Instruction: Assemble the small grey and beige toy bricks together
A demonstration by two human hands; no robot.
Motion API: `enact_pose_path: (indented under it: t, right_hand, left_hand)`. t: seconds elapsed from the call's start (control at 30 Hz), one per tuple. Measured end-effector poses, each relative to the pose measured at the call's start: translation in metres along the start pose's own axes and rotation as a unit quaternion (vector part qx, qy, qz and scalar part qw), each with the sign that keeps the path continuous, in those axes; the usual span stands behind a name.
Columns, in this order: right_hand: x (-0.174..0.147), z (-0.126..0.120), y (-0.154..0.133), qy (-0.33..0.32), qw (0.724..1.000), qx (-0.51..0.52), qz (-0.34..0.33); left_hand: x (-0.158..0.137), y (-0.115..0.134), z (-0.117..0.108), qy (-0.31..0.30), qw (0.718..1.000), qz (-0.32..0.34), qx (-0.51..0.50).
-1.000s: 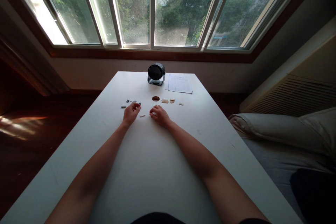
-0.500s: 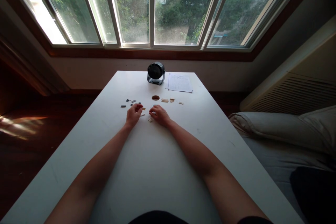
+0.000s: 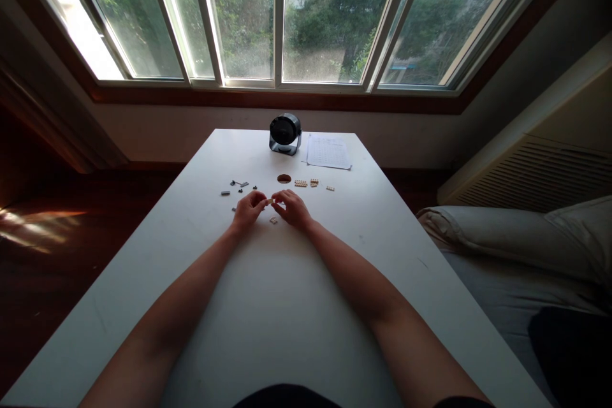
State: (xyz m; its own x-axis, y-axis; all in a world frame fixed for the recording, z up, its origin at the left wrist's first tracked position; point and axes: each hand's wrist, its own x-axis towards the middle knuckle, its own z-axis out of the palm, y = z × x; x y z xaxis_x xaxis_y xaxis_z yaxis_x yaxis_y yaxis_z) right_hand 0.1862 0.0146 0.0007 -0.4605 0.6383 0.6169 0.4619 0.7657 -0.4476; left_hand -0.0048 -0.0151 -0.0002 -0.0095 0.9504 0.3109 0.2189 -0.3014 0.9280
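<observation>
Over the middle of the white table, a small tan toy brick [image 3: 270,201] sits between my two hands. My left hand [image 3: 249,209] pinches it from the left with closed fingers. From the right, the fingertips of my right hand [image 3: 292,210] close on its other end; whether a second piece is in them is too small to tell. Just below the hands lies a loose pale brick piece [image 3: 273,220]. Small dark grey pieces, among them a short grey bar [image 3: 225,193], are scattered beyond and left of my left hand.
Tan bricks [image 3: 301,183] lie beyond my right hand, with a small tan strip [image 3: 330,189] farther right. A round hole [image 3: 284,178] pierces the table [image 3: 287,306]. Toward the window stand a black round fan-like device [image 3: 285,131] and printed paper sheets [image 3: 328,152].
My left hand has moved right with the tan brick, bringing it to the fingertips of my right hand. The right hand has barely shifted.
</observation>
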Motion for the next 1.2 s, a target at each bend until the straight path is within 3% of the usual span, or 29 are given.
enact_pose_path:
  t: [0.23, 0.6, 1.2]
  right_hand:
    - [0.0001, 0.0008, 0.002, -0.01, 0.999, -0.029, -0.02]
    - [0.0002, -0.0008, -0.0019, -0.012, 1.0, -0.015, 0.02]
    - [-0.0001, -0.0001, -0.0021, -0.015, 1.0, -0.017, 0.011]
  left_hand:
    - [0.0006, -0.0011, -0.0007, -0.013, 1.0, 0.012, 0.012]
    - [-0.0016, 0.0003, 0.0027, -0.02, 1.0, 0.002, 0.018]
    - [-0.001, 0.0012, -0.0002, -0.029, 0.998, 0.012, 0.052]
